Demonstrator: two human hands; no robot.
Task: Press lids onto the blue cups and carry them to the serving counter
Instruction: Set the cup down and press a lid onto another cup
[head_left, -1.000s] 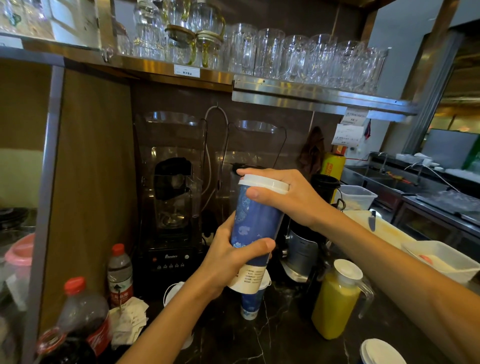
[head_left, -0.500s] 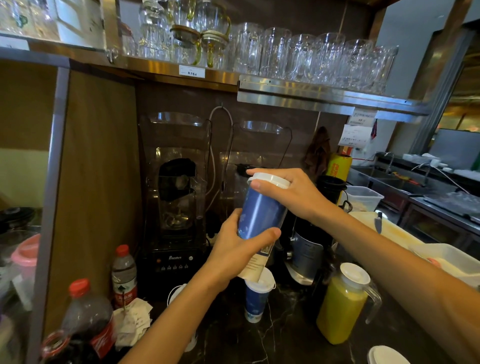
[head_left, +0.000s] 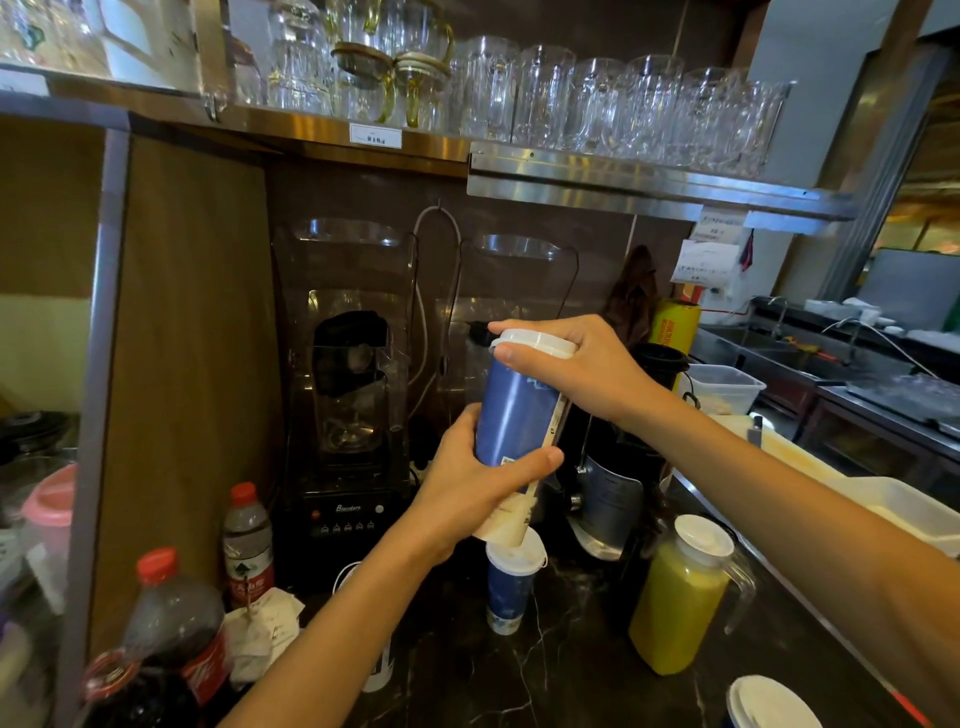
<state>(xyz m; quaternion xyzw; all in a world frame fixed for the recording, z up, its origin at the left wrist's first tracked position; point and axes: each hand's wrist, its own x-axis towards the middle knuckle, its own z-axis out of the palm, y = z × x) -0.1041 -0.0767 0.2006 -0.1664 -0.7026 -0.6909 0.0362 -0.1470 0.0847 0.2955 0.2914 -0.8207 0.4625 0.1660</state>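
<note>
Fingers of the left hand (head_left: 467, 493) are wrapping the tilted blue cup (head_left: 514, 415) in mid-air; the right hand (head_left: 582, 369) is curling over its white lid (head_left: 535, 340).

Dark shiny desk (head_left: 545, 686) with white cracks at the bottom of the frame. Dark brown wall (head_left: 561, 218) behind. Long metal shelf (head_left: 623, 182) across the top, full of clear glasses (head_left: 597, 98). Brown wooden panel (head_left: 192, 364) at the left. Warm light at the far right.
</note>
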